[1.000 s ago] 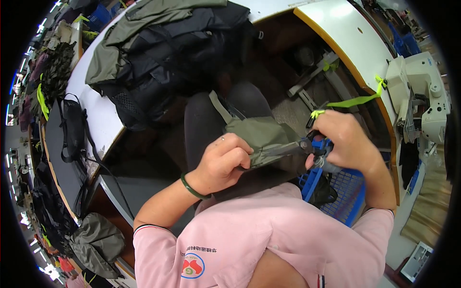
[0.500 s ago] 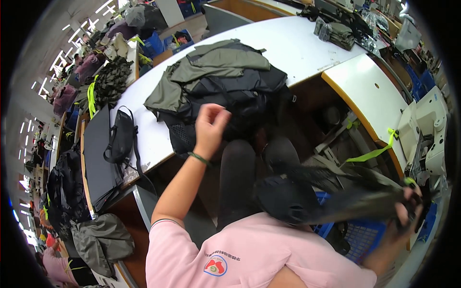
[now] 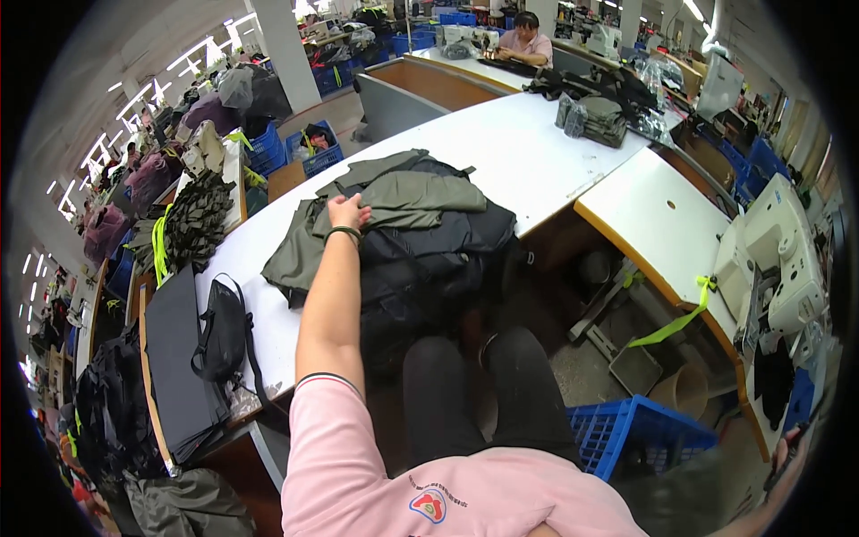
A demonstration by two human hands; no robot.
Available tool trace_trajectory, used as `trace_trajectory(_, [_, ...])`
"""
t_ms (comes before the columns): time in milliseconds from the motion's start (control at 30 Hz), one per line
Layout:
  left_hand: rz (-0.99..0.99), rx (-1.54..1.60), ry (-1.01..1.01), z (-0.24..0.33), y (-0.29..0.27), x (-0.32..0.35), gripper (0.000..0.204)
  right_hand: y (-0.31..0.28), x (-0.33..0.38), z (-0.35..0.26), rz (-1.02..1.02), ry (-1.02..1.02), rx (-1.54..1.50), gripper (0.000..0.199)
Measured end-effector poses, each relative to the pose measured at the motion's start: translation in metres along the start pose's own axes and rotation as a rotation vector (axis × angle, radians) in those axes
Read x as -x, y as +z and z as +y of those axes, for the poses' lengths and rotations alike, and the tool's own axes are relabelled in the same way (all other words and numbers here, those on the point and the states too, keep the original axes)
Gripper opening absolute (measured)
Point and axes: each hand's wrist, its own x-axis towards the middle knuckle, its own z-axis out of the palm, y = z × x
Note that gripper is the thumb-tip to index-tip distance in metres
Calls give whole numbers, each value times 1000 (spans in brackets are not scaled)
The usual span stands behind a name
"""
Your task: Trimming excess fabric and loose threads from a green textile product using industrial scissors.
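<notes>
A heap of olive and black fabric bag pieces [image 3: 420,201] lies on the white table in front of me. My left hand [image 3: 347,213] reaches out over the olive cloth at its left side, fingers curled in. Whatever they pinch, if anything, is hidden. Far down at the right rim, my right hand [image 3: 786,456] is closed around a dark edge of something. A smeared, dark olive bag-like piece [image 3: 676,492] hangs beside it, partly over the blue crate [image 3: 617,438]; blur hides its details.
A small black strapped bag [image 3: 224,331] and flat black sheets [image 3: 179,358] lie to the left. White sewing machines [image 3: 783,259] stand on the right, with a neon-yellow strip [image 3: 671,327] hanging nearby. Packed olive pieces [image 3: 599,121] sit farther back. Another person [image 3: 528,40] works at the far table.
My left hand has moved forward onto the olive cloth. My right hand has swung the dark olive and black piece down and right, away from my lap. The view has tilted up.
</notes>
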Motion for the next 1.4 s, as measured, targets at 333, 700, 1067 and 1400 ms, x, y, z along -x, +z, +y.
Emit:
trace_trajectory(333, [16,369,-194,7,-17,-54,12,225,-84,-37,-546,33,-306,16])
trace_trajectory(700, [-855,572,461,259,-26,225,48,340,-54,-89,-1127,-777,-323,20])
trace_trajectory(1067, [-1850,167,277,54,28,416,31,424,5,-75,-1426,-448,-708,34])
trace_trajectory(1400, [-1629,-50,-20,-79,7,428,27,404,81,-35,-1423,-96,-203,37])
